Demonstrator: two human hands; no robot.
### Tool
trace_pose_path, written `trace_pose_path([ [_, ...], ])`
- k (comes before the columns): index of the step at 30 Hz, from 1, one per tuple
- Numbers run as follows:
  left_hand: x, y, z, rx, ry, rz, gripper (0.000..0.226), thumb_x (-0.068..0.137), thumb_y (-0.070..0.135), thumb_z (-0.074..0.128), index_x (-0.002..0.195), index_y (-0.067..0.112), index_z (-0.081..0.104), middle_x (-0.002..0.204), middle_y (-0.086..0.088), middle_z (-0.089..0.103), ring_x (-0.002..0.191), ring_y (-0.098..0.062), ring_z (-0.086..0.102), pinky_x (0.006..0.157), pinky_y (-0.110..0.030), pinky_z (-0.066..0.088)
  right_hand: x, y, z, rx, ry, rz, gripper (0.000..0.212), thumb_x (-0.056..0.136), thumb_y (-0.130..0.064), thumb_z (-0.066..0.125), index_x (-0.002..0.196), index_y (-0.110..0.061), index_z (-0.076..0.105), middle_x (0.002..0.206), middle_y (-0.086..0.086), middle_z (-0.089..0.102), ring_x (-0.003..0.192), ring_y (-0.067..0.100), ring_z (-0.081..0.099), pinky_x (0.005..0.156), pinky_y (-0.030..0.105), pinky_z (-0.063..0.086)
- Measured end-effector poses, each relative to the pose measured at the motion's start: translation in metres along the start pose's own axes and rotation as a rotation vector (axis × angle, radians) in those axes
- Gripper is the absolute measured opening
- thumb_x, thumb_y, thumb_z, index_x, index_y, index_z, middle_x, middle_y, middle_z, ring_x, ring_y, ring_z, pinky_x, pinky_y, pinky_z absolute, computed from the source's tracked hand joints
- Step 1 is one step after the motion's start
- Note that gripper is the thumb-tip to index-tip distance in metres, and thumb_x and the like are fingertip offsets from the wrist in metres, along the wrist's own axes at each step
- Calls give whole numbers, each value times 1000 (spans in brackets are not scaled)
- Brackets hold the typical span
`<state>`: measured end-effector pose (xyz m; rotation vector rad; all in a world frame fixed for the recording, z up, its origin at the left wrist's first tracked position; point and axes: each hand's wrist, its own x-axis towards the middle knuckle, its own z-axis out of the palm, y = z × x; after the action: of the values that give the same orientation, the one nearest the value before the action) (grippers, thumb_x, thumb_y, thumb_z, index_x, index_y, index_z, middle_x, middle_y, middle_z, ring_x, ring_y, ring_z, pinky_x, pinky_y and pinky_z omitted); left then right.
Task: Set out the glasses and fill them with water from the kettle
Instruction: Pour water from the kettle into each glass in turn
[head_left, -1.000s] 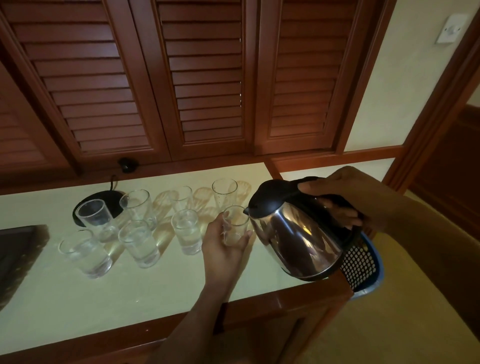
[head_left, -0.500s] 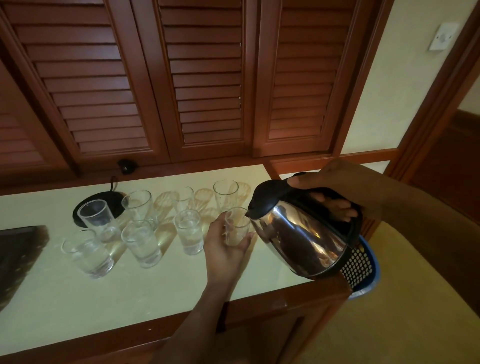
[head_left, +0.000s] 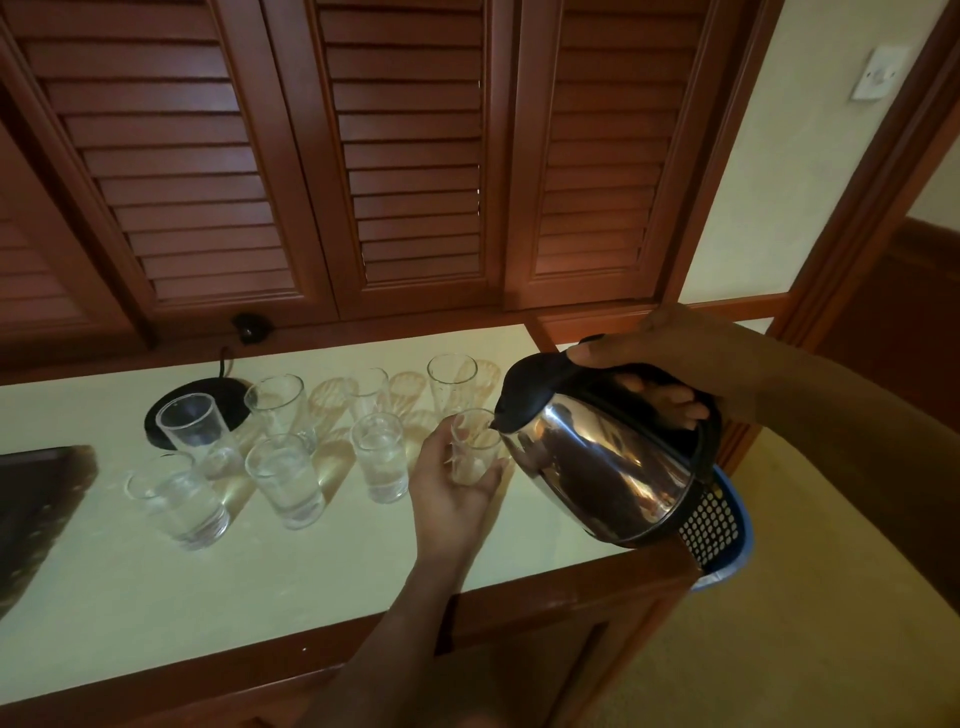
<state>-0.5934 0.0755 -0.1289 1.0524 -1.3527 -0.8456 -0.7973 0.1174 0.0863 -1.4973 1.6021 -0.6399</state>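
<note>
On the counter (head_left: 311, 571), glasses (head_left: 285, 478) stood in two rows, the kettle base (head_left: 228, 395) behind the leftmost. A tray (head_left: 36, 499) lay at the left edge. The front row's rightmost glass (head_left: 475, 452) sat in the left hand (head_left: 447, 488), the kettle (head_left: 597, 467) just right, over the right edge.

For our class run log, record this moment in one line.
step: filling | left hand: grips clear glass tumbler | right hand: tilts shiny steel kettle, spout at rim

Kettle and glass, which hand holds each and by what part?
The right hand grips the kettle by its black handle; the left hand holds the glass round its side.
</note>
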Motion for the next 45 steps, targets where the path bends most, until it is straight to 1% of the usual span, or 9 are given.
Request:
trace_pose_path([
  [6, 0, -2, 0, -5, -6, -17, 59, 81, 10, 86, 134, 23, 63, 122, 13, 70, 114, 4, 63, 90, -7, 50, 1, -2, 1, -12, 3, 22, 51, 80, -56, 70, 53, -14, 56, 42, 3, 45, 34, 17, 39, 49, 27, 36],
  [13, 2, -8, 0, 23, -1, -22, 64, 80, 18, 88, 137, 25, 61, 126, 15, 70, 117, -2, 64, 96, -20, 56, 0, -2, 0, -21, -10, 24, 51, 77, -57, 72, 56, -13, 56, 43, 4, 45, 35, 17, 38, 47, 26, 36],
  [19, 1, -7, 0, 18, 7, -15, 63, 79, 17, 88, 136, 25, 62, 124, 17, 69, 116, 3, 63, 95, -17, 56, 0, -3, 0, -31, -3, 37, 51, 74, -58, 72, 55, -13, 56, 44, 5, 45, 34, 17, 39, 46, 26, 37],
  [23, 1, -7, 1, 10, 13, -28, 64, 79, 20, 89, 136, 29, 61, 125, 17, 70, 118, -4, 65, 98, -26, 57, 0, -2, -1, -22, 3, 45, 51, 80, -55, 72, 55, -13, 55, 42, 4, 44, 34, 17, 38, 47, 26, 37],
  [27, 0, -5, 1, -4, 14, -16, 61, 79, 21, 89, 132, 34, 62, 121, 20, 70, 116, -3, 66, 97, -27, 57, -1, -3, 0, -20, 7, 52, 52, 77, -56, 72, 53, -14, 54, 42, 4, 43, 33, 17, 38, 46, 26, 37],
  [30, 0, -5, 1, 0, 18, -24, 62, 79, 20, 89, 134, 31, 62, 123, 20, 70, 117, -2, 65, 98, -28, 56, -2, -3, 0, -10, -5, 51, 52, 73, -58, 73, 52, -15, 54, 42, 4, 43, 34, 17, 37, 47, 27, 36],
  [39, 0, -2, 1, 6, 9, -4, 62, 79, 15, 88, 129, 39, 60, 119, 25, 69, 114, 4, 64, 91, -12, 54, 0, -3, -3, -5, -31, 41, 51, 69, -60, 72, 55, -14, 55, 44, 4, 45, 36, 17, 39, 50, 28, 37],
  [42, 0, -4, 1, 6, 7, -19, 60, 80, 17, 88, 132, 31, 63, 121, 22, 70, 115, 2, 64, 96, -22, 57, 0, -4, -4, 3, -33, 47, 51, 75, -57, 72, 56, -13, 55, 45, 4, 45, 36, 17, 39, 50, 28, 37],
  [45, 0, -3, 1, 11, 3, -37, 61, 80, 18, 88, 131, 35, 62, 120, 26, 69, 114, 2, 64, 98, -31, 58, 2, -5, -6, 2, -28, 53, 50, 75, -57, 72, 55, -15, 56, 46, 4, 46, 37, 17, 39, 50, 28, 37],
])
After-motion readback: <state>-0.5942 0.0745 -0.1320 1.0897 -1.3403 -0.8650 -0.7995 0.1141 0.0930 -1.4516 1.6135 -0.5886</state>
